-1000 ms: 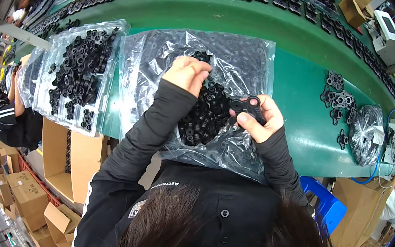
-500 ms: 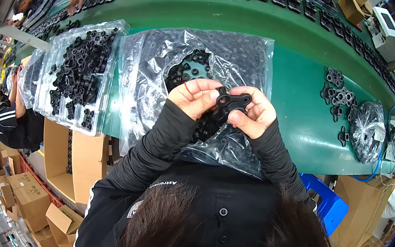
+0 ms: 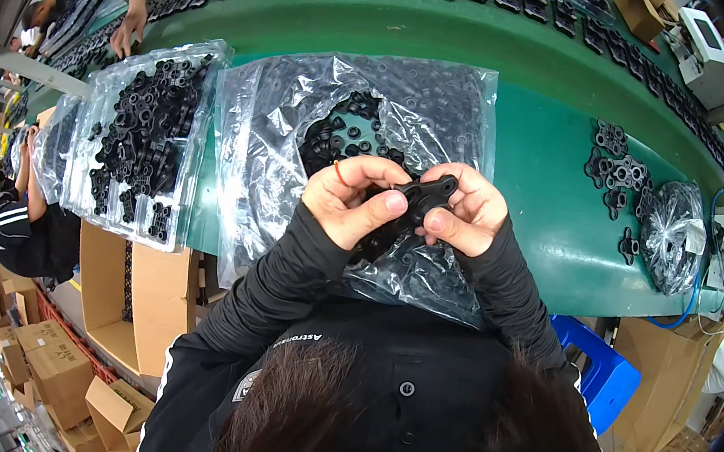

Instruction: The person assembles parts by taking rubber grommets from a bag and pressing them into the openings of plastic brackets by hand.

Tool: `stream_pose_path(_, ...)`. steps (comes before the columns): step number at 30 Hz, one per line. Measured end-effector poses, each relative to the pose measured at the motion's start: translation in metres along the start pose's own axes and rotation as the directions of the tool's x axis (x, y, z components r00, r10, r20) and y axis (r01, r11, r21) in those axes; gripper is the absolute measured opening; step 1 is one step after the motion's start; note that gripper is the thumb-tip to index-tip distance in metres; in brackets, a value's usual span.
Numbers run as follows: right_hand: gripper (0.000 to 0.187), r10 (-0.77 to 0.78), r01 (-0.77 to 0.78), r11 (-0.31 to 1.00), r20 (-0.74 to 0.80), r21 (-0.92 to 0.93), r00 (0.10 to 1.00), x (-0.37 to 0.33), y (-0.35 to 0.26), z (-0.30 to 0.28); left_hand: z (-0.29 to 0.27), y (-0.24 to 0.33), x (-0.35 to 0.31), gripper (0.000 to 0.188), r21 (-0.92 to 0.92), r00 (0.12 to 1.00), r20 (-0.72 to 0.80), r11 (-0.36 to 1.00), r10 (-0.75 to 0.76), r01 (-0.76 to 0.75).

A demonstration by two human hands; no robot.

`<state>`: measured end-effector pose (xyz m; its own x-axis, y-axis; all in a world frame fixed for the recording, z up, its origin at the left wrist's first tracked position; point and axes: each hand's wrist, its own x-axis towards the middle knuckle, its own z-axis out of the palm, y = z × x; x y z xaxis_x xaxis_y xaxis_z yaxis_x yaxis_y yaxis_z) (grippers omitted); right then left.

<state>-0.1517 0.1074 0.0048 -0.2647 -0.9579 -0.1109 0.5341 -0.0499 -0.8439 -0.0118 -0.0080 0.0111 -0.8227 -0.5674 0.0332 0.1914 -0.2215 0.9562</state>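
Observation:
Between my two hands is a black bracket-like part [image 3: 431, 196] with rounded lobes, tilted over the torn opening of a clear plastic bag [image 3: 248, 122]. My left hand [image 3: 356, 198] pinches its left side between thumb and fingers. At its right end, the thumb and fingers of my right hand [image 3: 466, 210] close on it. Small black ring-shaped pieces [image 3: 357, 133] lie inside the bag's opening, and many more show through the plastic. My fingers hide part of the bracket and whatever lies beneath it.
Left of the bag, a clear tray [image 3: 172, 230] holds a heap of black parts [image 3: 146, 127]. Several loose brackets [image 3: 626, 173] and a bundled plastic bag [image 3: 674, 237] lie on the green table [image 3: 527, 210] at right. Black parts line the far belt; another person's hand [image 3: 132, 24] reaches there.
The bracket has been turned from flatter to more edge-on, and my left thumb now presses across its left side. The other person's hand has moved lower, nearer the tray.

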Motion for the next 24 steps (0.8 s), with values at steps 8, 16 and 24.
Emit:
stream_pose_path(8, 0.044, -0.157, 0.151, 0.983, -0.051, -0.108, 0.986, -0.003, 0.009, -0.006, 0.012, 0.001, 0.004, 0.026, 0.150, 0.997, -0.074, 0.988, 0.040, -0.028)
stream_pose_path(16, 0.042, -0.097, 0.015, 0.705, -0.075, -0.709, 0.992, -0.016, -0.025, -0.008, 0.002, -0.032, 0.007, 0.033, 0.020, 0.991, 0.109, 0.997, -0.079, 0.077)
stream_pose_path(24, 0.073, -0.894, -0.569, -0.185, -0.104, -0.801, 0.436, -0.002, -0.110, -0.230, -0.051, -0.025, 0.010, 0.030, -0.205, 0.974, 0.148, 0.958, -0.173, 0.202)
